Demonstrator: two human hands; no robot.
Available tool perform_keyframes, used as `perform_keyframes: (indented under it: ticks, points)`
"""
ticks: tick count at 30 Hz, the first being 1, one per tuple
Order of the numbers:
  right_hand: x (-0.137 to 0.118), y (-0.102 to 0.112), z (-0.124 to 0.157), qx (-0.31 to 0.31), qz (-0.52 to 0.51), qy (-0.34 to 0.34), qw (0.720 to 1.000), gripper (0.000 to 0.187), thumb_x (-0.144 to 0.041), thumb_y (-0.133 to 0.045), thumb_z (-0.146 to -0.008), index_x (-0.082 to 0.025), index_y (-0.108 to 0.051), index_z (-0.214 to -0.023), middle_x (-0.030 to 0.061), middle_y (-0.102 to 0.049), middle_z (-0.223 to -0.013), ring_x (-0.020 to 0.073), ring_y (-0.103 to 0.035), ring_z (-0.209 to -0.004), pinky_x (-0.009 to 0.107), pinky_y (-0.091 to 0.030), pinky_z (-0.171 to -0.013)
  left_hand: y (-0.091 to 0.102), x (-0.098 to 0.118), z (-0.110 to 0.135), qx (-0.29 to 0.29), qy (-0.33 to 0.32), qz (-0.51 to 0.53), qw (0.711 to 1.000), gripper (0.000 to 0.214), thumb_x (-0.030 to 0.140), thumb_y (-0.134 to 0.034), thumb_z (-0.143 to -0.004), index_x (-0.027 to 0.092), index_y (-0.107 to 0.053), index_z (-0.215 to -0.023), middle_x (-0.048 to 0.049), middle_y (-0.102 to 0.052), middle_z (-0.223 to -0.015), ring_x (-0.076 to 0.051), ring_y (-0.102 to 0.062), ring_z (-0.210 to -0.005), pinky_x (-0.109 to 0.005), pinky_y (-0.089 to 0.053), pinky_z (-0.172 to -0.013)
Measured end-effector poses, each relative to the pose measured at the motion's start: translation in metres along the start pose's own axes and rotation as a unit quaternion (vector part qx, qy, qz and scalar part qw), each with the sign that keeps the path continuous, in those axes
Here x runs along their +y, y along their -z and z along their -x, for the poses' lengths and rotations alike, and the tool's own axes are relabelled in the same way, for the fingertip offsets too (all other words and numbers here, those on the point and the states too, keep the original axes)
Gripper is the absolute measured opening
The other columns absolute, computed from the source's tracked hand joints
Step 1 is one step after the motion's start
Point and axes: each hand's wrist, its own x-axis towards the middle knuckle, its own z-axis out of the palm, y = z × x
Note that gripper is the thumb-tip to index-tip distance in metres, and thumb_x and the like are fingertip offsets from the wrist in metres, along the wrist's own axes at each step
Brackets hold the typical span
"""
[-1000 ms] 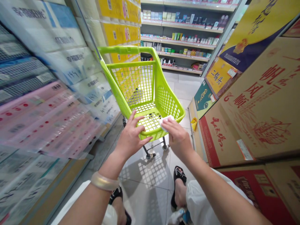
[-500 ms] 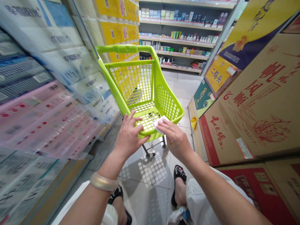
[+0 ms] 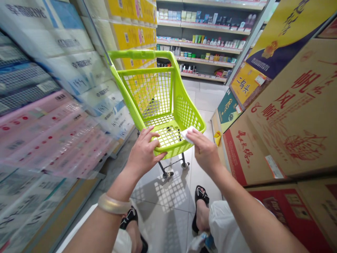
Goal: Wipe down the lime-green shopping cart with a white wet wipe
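Note:
A lime-green plastic shopping cart (image 3: 134, 105) with a grid basket stands before me, its near rim under both hands. My left hand (image 3: 143, 149) grips the rim at its near left corner, thumb outside and fingers over the edge. My right hand (image 3: 206, 149) presses a folded white wipe (image 3: 187, 134) onto the rim near the right corner. Nothing lies in the part of the basket I can see. Below it, dark legs with casters (image 3: 167, 174) rest on the floor.
Plastic-wrapped tissue packs (image 3: 50, 130) are stacked along the left, with yellow packs (image 3: 135, 37) behind. Cardboard cartons (image 3: 292, 116) line the right side. Shelves of small bottles and boxes (image 3: 202, 44) stand at the back. My feet in black sandals (image 3: 201, 200) are on the tiled floor.
My right hand has slid the white wipe rightward along the near rim toward the corner. My left hand keeps its hold on the rim, and the cart has hardly moved.

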Motion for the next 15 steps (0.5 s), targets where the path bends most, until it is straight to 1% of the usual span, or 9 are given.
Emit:
perform_keyframes:
  ticks: [2,3,4,7,9,10,12,15]
  points:
    - [0.016,0.008,-0.003,0.035,0.035,-0.063,0.997,0.043,-0.002,-0.043,-0.086,-0.021,-0.071,-0.112,0.006,-0.073,-0.117,0.0217,-0.064,-0.119,0.042,-0.052,-0.105,0.0,0.0,0.0,-0.005,0.004,0.009,1.0,0.017,0.03,-0.073,-0.075,0.02,-0.06,-0.07,-0.0101,-0.066,-0.109,-0.035,-0.046,-0.133,-0.061,-0.033,-0.116]
    - [0.021,0.009,-0.004,0.047,0.04,-0.076,0.995,0.044,-0.002,-0.044,-0.085,-0.021,-0.072,-0.112,0.0062,-0.073,-0.116,0.0223,-0.065,-0.118,0.043,-0.052,-0.104,0.001,0.001,0.0,-0.006,0.007,0.014,1.0,0.017,0.03,-0.073,-0.075,0.02,-0.06,-0.07,-0.0097,-0.066,-0.108,-0.034,-0.046,-0.133,-0.061,-0.033,-0.115]
    - [0.021,0.009,-0.004,0.05,0.041,-0.076,0.995,0.044,-0.002,-0.044,-0.084,-0.021,-0.072,-0.111,0.0064,-0.074,-0.116,0.0228,-0.065,-0.118,0.043,-0.052,-0.104,0.001,0.001,-0.001,-0.006,0.011,0.018,1.0,0.017,0.03,-0.074,-0.074,0.02,-0.06,-0.069,-0.0095,-0.066,-0.107,-0.034,-0.046,-0.133,-0.061,-0.034,-0.115]
    - [0.004,0.0,-0.002,0.018,0.016,-0.02,1.0,0.039,-0.005,-0.048,-0.086,-0.021,-0.071,-0.113,0.0069,-0.073,-0.115,0.0243,-0.061,-0.122,0.046,-0.049,-0.106,0.002,0.002,-0.002,-0.001,0.018,0.029,0.999,0.018,0.029,-0.074,-0.073,0.021,-0.06,-0.067,-0.0091,-0.067,-0.103,-0.034,-0.047,-0.132,-0.06,-0.036,-0.114]
    - [-0.007,-0.004,-0.001,-0.008,-0.011,0.01,1.0,0.037,-0.007,-0.05,-0.087,-0.023,-0.071,-0.112,0.0067,-0.073,-0.114,0.024,-0.062,-0.119,0.045,-0.05,-0.105,0.004,0.002,-0.002,0.001,0.019,0.035,0.999,0.018,0.029,-0.075,-0.072,0.021,-0.06,-0.066,-0.0085,-0.066,-0.102,-0.034,-0.048,-0.131,-0.059,-0.036,-0.114]
    - [-0.007,-0.004,-0.001,-0.012,-0.019,0.012,1.0,0.037,-0.007,-0.048,-0.088,-0.024,-0.072,-0.111,0.0065,-0.073,-0.112,0.0232,-0.063,-0.116,0.044,-0.051,-0.103,0.004,0.001,-0.001,0.001,0.02,0.037,0.999,0.018,0.029,-0.075,-0.071,0.021,-0.06,-0.066,-0.0082,-0.066,-0.102,-0.034,-0.048,-0.131,-0.059,-0.036,-0.114]
    - [0.002,0.003,-0.004,0.008,-0.012,-0.009,1.0,0.04,-0.004,-0.045,-0.088,-0.024,-0.073,-0.108,0.006,-0.075,-0.108,0.0215,-0.067,-0.108,0.042,-0.054,-0.099,0.005,0.0,0.0,0.0,0.02,0.039,0.999,0.018,0.03,-0.075,-0.071,0.021,-0.06,-0.066,-0.0079,-0.066,-0.102,-0.033,-0.048,-0.13,-0.059,-0.035,-0.115]
    - [0.026,0.017,-0.008,0.068,0.025,-0.059,0.996,0.04,-0.004,-0.045,-0.086,-0.023,-0.073,-0.108,0.0065,-0.075,-0.108,0.0216,-0.069,-0.104,0.041,-0.055,-0.097,0.004,-0.001,0.001,-0.003,0.019,0.036,0.999,0.019,0.03,-0.074,-0.073,0.021,-0.06,-0.066,-0.0078,-0.066,-0.101,-0.033,-0.048,-0.13,-0.059,-0.035,-0.115]
